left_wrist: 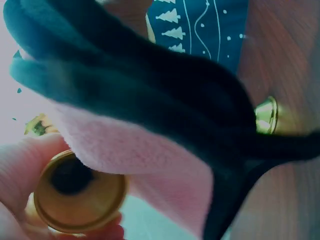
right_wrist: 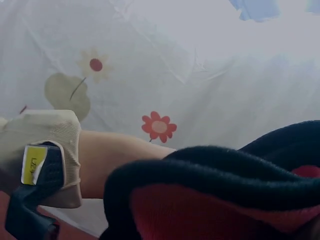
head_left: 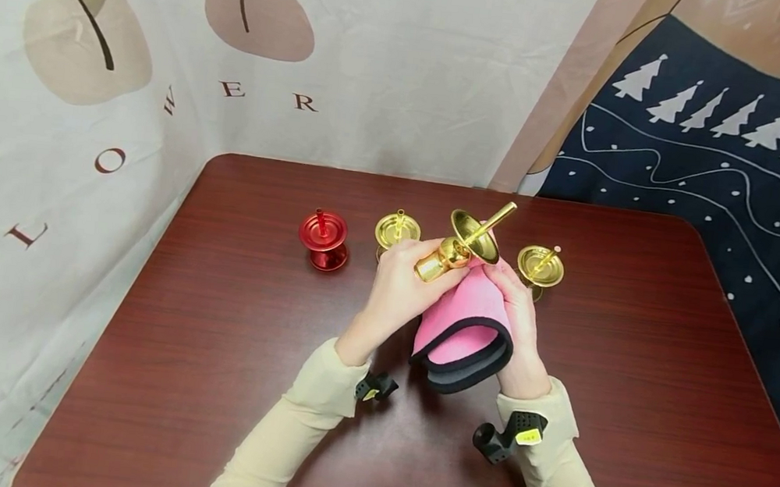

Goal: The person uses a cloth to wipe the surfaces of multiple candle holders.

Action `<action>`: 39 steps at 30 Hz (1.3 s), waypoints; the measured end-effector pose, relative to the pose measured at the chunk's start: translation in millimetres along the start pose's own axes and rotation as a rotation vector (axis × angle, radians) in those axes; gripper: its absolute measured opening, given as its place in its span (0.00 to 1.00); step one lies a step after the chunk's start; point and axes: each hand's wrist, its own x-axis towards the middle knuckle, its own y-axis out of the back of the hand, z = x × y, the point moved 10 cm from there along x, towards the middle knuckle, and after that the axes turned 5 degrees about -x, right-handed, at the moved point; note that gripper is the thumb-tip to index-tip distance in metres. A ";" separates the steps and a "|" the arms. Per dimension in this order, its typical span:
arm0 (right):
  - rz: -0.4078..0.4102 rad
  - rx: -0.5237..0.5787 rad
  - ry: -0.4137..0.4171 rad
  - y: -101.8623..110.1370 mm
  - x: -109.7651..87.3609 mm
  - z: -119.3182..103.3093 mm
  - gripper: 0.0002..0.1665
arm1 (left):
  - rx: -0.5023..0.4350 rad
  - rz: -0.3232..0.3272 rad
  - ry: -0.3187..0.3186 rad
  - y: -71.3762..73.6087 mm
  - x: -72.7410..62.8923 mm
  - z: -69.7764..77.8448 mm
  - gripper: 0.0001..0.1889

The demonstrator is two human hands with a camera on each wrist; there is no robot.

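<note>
My left hand (head_left: 397, 279) grips a gold candlestick (head_left: 446, 258) by its stem and base, tilted so its dish and spike lean up to the right. In the left wrist view, the candlestick's round base (left_wrist: 107, 200) faces the camera. A pink cloth with black edging (head_left: 457, 306) hangs folded from my right hand (head_left: 521, 327), which holds its upper part against the candlestick's dish. Dark edging (right_wrist: 225, 185) fills the lower part of the right wrist view, where the right fingers are hidden.
On the brown table (head_left: 210, 352) stand a red candlestick (head_left: 325, 241) at the left, a gold one (head_left: 397, 230) behind my left hand, and another gold one (head_left: 540, 267) beyond my right. A light printed curtain (head_left: 408, 57) and a dark blue tree-print cloth (head_left: 708, 164) hang behind.
</note>
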 end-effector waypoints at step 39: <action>-0.046 -0.110 -0.048 14.3 1.3 8.7 0.14 | -0.373 -0.298 0.270 -13.1 0.7 -30.0 0.28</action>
